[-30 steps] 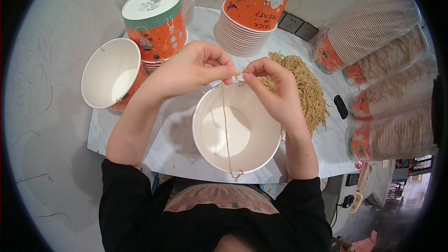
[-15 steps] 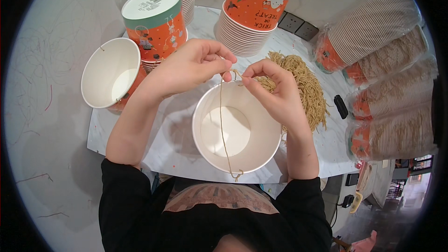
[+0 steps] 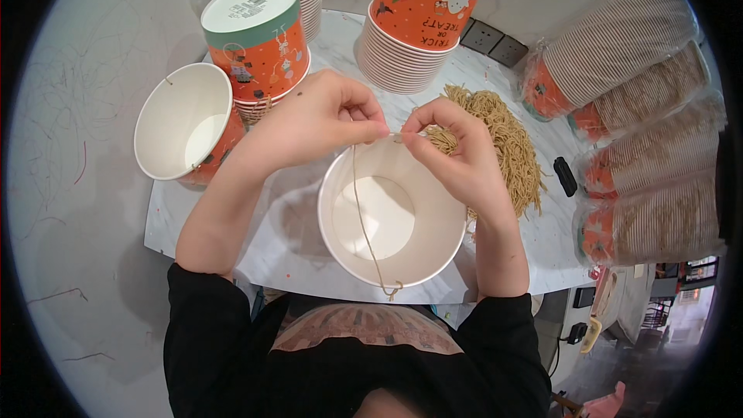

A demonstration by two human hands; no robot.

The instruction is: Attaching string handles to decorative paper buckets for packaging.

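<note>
A white-lined paper bucket (image 3: 437, 209) stands upright in front of me, its mouth facing up. A thin tan cord (image 3: 362, 220) is knotted at the bucket's near rim and runs across the opening to its far side. There my left hand (image 3: 325, 120) pinches the cord between thumb and forefinger. My right hand (image 3: 458, 143) pinches the cord's end at the far rim, thumb against forefinger, close to the left fingertips. Beside the right hand lies a heap of tan cords (image 3: 507, 143).
Left of me stands another open bucket (image 3: 155, 128) with cord at its rim. Behind it is an upside-down orange and green bucket stack (image 3: 259, 50); a second such stack (image 3: 410, 31) is farther back. Plastic-wrapped bucket stacks (image 3: 619, 39) lie at right, near a small black object (image 3: 566, 177).
My left hand has lowered toward the far rim and turned, drawing the cord a little leftward across the opening. My right hand stays nearly in place, still pinching.
</note>
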